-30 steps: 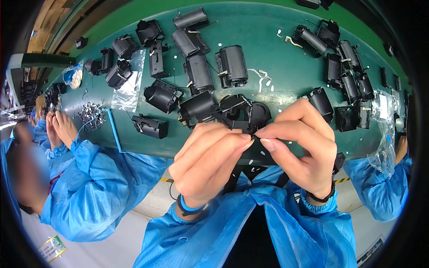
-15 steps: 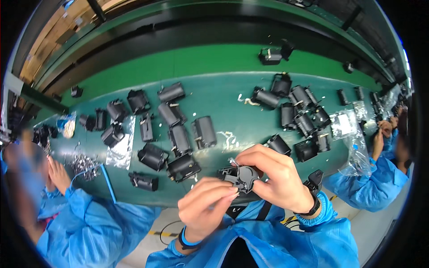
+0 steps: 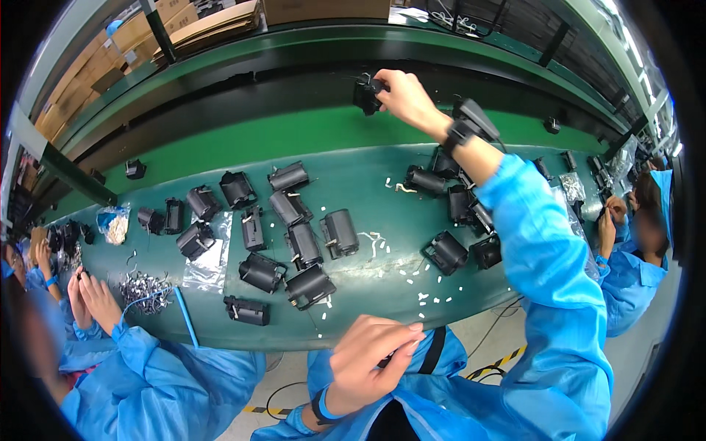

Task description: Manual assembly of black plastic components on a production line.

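Observation:
My right hand (image 3: pixel 403 94) is stretched far out over the green strip behind the table, closed on a black plastic housing (image 3: pixel 366 97) with a thin wire at its top. Low and near my body, my left hand (image 3: pixel 371 356) has its fingers bent together with the thumb close to the fingertips; anything small between them cannot be made out. Several similar black cylindrical housings lie on the table, among them one (image 3: pixel 340 234) at the centre and another (image 3: pixel 446 253) to the right.
Small white scraps (image 3: pixel 423 297) are scattered on the green tabletop (image 3: pixel 382 294). At the left are a clear plastic bag (image 3: pixel 207 268), a pile of small metal parts (image 3: pixel 143 292) and a blue tube (image 3: pixel 185 316). Co-workers sit on both sides; one has hands (image 3: pixel 95 300) near the pile.
My right hand has carried the black housing from in front of my body to the far green strip. My left hand has come off it and stays near my body.

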Demonstrator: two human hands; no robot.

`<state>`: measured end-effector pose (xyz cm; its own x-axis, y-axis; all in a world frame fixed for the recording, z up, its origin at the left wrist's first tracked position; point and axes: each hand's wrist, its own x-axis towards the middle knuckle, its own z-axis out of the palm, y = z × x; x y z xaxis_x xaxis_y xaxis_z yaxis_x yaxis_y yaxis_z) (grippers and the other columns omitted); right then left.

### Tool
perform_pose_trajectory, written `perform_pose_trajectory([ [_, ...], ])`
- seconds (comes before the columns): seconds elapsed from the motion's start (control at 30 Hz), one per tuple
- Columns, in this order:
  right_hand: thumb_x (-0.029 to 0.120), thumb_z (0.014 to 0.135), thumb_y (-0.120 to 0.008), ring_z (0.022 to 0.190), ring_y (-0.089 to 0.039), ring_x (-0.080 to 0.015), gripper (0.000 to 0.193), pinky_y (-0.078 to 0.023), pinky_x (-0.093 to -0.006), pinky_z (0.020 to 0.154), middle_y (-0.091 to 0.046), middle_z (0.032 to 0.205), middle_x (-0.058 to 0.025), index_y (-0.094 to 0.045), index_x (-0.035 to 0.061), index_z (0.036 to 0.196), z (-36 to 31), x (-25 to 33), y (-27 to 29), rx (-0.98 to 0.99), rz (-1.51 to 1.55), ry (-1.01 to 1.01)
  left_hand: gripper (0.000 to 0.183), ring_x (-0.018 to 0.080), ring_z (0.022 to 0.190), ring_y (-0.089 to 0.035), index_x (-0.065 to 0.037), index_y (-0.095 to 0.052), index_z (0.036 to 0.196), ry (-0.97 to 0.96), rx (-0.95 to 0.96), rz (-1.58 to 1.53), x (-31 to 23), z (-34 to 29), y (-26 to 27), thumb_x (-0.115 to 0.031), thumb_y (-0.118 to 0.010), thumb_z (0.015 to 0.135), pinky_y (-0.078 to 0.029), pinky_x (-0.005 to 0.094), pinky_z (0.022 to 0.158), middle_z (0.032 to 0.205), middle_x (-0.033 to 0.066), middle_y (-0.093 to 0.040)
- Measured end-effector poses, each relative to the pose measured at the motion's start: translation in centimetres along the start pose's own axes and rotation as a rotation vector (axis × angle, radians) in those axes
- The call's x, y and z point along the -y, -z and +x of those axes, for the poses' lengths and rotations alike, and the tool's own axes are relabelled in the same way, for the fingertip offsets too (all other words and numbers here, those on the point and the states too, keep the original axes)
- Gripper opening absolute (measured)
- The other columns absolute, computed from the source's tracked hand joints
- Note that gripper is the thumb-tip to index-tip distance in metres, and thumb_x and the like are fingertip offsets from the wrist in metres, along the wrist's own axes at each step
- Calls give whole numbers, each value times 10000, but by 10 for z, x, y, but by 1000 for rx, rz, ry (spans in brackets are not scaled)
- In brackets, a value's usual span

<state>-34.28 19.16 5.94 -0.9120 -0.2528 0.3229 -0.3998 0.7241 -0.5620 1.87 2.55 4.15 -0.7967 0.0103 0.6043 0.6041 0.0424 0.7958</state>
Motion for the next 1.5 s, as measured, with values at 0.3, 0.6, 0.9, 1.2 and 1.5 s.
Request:
perform_pose_trajectory([
  [0.3,259,859,-677,1074,-669,-492,445,-547,-524,934,-687,1064,-346,-585,-62,1153,19,-36,-25,189,-363,-100,168,244,721,-694,42,-684,1048,76,-14,79,3,-15,12,73,-647,887,-531,337,692,821,150,-739],
  [0.6,157,867,-692,755,-671,-434,207,-556,-492,699,-665,756,-232,-654,-38,811,-218,50,90,517,-481,-49,152,224,739,-677,50,-718,1020,288,33,80,30,-16,20,78,-654,886,-489,318,713,813,145,-736],
  [0.9,115,897,-654,681,-690,-406,178,-533,-456,628,-661,704,-235,-671,-55,847,-256,67,67,354,-109,-456,210,245,792,-697,37,-732,1068,397,53,193,33,-12,23,73,-704,862,-527,325,726,876,137,-738],
  [1.2,253,956,-680,640,-664,-432,333,-504,-485,578,-626,650,-249,-666,-26,775,-276,105,12,347,49,-465,445,292,1000,-603,-52,-672,1180,506,134,455,39,-14,-9,-67,-850,773,-500,383,847,1195,163,-596],
  [1.5,15,846,-698,912,-620,-434,159,-518,-507,797,-599,949,-208,-594,-14,963,-235,63,-31,129,93,-117,275,384,1155,-555,-85,-754,1008,317,328,662,44,-8,5,28,-755,758,-474,477,974,1272,140,-599],
])
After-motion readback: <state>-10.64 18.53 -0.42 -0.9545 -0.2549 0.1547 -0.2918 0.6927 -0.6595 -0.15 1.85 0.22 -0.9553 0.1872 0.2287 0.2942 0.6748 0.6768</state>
